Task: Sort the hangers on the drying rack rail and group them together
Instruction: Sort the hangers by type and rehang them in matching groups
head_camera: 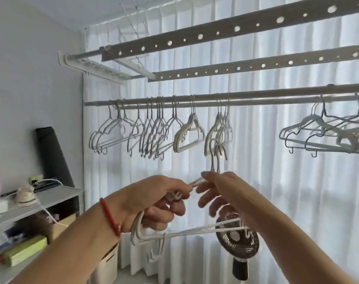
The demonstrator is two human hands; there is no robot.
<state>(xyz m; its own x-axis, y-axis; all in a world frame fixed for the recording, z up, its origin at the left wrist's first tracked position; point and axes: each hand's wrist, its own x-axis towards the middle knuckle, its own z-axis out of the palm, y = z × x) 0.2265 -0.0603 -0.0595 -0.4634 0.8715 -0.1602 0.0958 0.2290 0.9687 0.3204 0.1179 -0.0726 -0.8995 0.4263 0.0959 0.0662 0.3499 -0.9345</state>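
Note:
The drying rack rail (256, 99) runs across the view at head height. Several thin white hangers (133, 132) crowd its left part, thick beige ones (190, 132) hang mid-rail, and a further bunch (322, 134) hangs tilted at the right. Below the rail, my left hand (156, 203) is shut on a bundle of white hangers (174, 235) that spreads down and to the right. My right hand (221, 191) pinches the necks of that bundle, their hooks (215, 152) sticking up beneath the beige hangers.
Two perforated bars (236, 28) of the rack sit higher up. White curtains (277, 181) fill the background. A small black fan (239, 249) stands low behind my right wrist. A white shelf (51, 199) with clutter and a dark rolled mat (51, 156) are at the left.

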